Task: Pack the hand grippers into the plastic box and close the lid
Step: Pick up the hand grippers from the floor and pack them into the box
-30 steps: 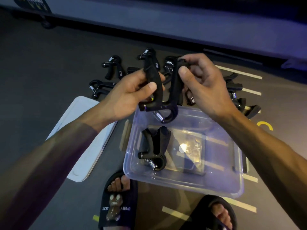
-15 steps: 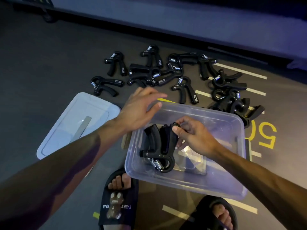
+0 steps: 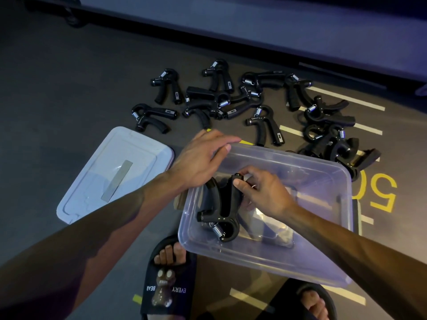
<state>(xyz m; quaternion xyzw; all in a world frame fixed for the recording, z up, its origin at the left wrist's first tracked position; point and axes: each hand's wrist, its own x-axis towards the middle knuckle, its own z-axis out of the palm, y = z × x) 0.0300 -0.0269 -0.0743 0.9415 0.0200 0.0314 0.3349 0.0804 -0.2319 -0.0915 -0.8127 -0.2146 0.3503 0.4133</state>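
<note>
A clear plastic box [image 3: 328, 271] stands open on the dark floor in front of me. Black hand grippers [image 3: 221, 211] lie stacked at its left end. My right hand [image 3: 263, 192] is inside the box, its thumb and fingers curled round the upper handle of the top one. My left hand [image 3: 203, 158] hovers over the box's far left corner with its fingers straight, holding nothing. Several more black hand grippers [image 3: 263, 123] are scattered on the floor beyond the box. The white lid [image 3: 92, 188] lies flat to the left.
My two feet in black slides [image 3: 168, 282] stand just in front of the box. Yellow and white floor markings [image 3: 383, 192] run to the right. A pale low ledge [image 3: 254, 21] crosses the far side.
One second ago both hands held a hand gripper above the box. It now lies in the box on the first one, my right hand still on it; my left hand has let go.
</note>
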